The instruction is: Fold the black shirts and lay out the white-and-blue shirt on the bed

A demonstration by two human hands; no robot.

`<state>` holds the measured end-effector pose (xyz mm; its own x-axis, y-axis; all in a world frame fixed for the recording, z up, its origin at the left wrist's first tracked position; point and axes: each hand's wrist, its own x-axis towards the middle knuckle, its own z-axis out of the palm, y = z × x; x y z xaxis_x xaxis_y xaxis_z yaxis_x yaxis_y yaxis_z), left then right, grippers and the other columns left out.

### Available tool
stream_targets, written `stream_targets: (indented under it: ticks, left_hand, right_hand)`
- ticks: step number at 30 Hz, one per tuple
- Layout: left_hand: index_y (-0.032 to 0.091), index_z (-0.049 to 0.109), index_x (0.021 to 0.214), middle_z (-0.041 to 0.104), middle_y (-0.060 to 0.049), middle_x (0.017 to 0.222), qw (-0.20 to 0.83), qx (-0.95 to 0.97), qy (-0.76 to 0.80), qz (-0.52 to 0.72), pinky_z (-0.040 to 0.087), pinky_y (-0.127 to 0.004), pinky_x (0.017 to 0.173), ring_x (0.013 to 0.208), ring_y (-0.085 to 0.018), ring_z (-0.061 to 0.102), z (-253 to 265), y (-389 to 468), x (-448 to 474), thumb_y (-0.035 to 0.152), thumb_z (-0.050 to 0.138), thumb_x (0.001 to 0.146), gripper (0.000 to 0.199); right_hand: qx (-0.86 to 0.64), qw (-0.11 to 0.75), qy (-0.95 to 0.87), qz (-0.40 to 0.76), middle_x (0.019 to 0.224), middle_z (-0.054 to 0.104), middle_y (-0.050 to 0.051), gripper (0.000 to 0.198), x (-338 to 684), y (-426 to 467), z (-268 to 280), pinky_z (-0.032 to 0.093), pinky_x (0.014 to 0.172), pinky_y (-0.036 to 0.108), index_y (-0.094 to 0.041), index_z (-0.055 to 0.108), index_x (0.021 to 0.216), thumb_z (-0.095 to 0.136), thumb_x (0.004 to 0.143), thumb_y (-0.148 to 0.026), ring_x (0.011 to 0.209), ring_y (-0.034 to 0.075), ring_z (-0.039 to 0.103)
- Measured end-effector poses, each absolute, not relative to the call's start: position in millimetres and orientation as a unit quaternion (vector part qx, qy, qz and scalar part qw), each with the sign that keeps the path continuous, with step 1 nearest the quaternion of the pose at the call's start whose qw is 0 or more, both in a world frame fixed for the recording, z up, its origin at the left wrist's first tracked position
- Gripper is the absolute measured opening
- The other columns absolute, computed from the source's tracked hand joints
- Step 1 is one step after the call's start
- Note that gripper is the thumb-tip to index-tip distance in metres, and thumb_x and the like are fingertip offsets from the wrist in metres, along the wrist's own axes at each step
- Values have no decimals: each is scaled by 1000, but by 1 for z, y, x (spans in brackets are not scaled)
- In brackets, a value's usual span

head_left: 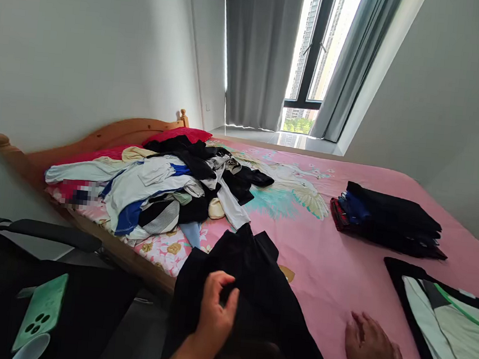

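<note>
A black garment, its kind not clear, lies spread over the near edge of the bed. My left hand is above its middle, with thumb and fingers curved and a gap between their tips. I see nothing in that hand. To the right, my right hand rests palm down on the pink bedsheet, fingers loosely out and empty. Beside it, a flat stack of shirts in black, white and grey, with a green line across, runs off the right edge.
A jumbled pile of clothes covers the bed's left side by the wooden headboard. Folded dark clothes are stacked at the right. A black chair at the lower left holds a green phone and a white cup.
</note>
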<state>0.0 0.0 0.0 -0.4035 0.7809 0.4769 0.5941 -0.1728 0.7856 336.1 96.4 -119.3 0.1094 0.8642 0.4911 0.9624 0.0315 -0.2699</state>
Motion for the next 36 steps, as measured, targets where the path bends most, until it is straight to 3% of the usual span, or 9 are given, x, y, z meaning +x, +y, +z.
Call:
stream_targets:
  ticks: [3, 9, 14, 19, 23, 27, 30, 33, 36]
  left_hand:
    - [21, 50, 109, 53, -9, 108, 30, 503, 694, 514, 46, -43, 87, 100, -24, 53, -6, 12, -50, 24, 53, 82, 27]
    - [20, 52, 121, 55, -9, 119, 119, 554, 702, 432, 45, -43, 95, 111, -23, 54, -11, 50, -102, 21, 50, 81, 40]
    - [22, 65, 101, 67, -5, 101, 145, 634, 644, 403, 44, -40, 93, 99, -21, 60, 24, 41, -78, 24, 46, 86, 25]
    - [22, 66, 96, 67, -3, 88, 127, 777, 542, 293, 40, -39, 95, 87, -18, 60, 36, -5, -18, 12, 50, 77, 27]
    - [24, 65, 94, 65, 0, 83, 125, 822, 507, 226, 34, -40, 102, 79, -15, 60, 30, -27, 2, 11, 53, 73, 28]
    - [26, 64, 94, 67, 2, 86, 119, 835, 498, 202, 23, -43, 111, 80, -14, 59, 34, -34, -1, 10, 52, 73, 28]
    - [26, 63, 94, 68, 3, 87, 123, 857, 464, 189, 15, -44, 114, 81, -13, 61, 39, -41, -2, 11, 53, 74, 26]
    - [26, 63, 89, 68, 5, 80, 104, 895, 401, 164, 14, -42, 115, 71, -10, 61, 48, -53, -5, 13, 52, 79, 19]
    - [23, 61, 74, 63, 6, 67, 83, 906, 399, 115, 15, -43, 115, 63, -10, 58, 74, -54, -23, 14, 54, 75, 12]
  right_hand:
    - [-694, 283, -659, -59, 121, 60, 13, 47, 338, 95, -120, 31, 100, 50, -17, 62, 103, 29, 86, -44, 118, 29, 51]
    - [-734, 332, -577, 135, 120, 61, 13, 42, 340, 93, -112, 33, 102, 54, -17, 65, 100, 41, 77, -43, 117, 33, 52]
    - [-703, 439, -423, 367, 105, 67, 9, 50, 302, 70, -70, 51, 80, 38, -18, 59, 110, 52, 74, -53, 96, 26, 63]
    - [-563, 425, -490, 512, 92, 65, 6, 55, 226, 59, -17, 51, 60, 29, -18, 57, 110, 57, 74, -58, 80, 21, 63]
    - [-525, 403, -610, 436, 112, 61, 9, 46, 179, 87, -7, 52, 78, 35, -18, 54, 114, 52, 80, -49, 96, 23, 60]
    - [-570, 309, -718, 251, 128, 52, 14, 49, 146, 123, -18, 36, 103, 44, -15, 48, 125, 51, 79, -31, 121, 27, 46]
    - [-578, 256, -737, 240, 124, 56, 11, 43, 129, 138, -24, 37, 99, 46, -19, 55, 118, 56, 76, -26, 119, 29, 47]
    - [-579, 216, -748, 243, 95, 67, 5, 24, 127, 148, -22, 44, 85, 37, -22, 65, 93, 56, 72, -16, 97, 25, 59]
    - [-588, 223, -744, 224, 79, 67, 3, 28, 147, 163, 4, 43, 70, 27, -19, 64, 93, 45, 74, -10, 75, 17, 61]
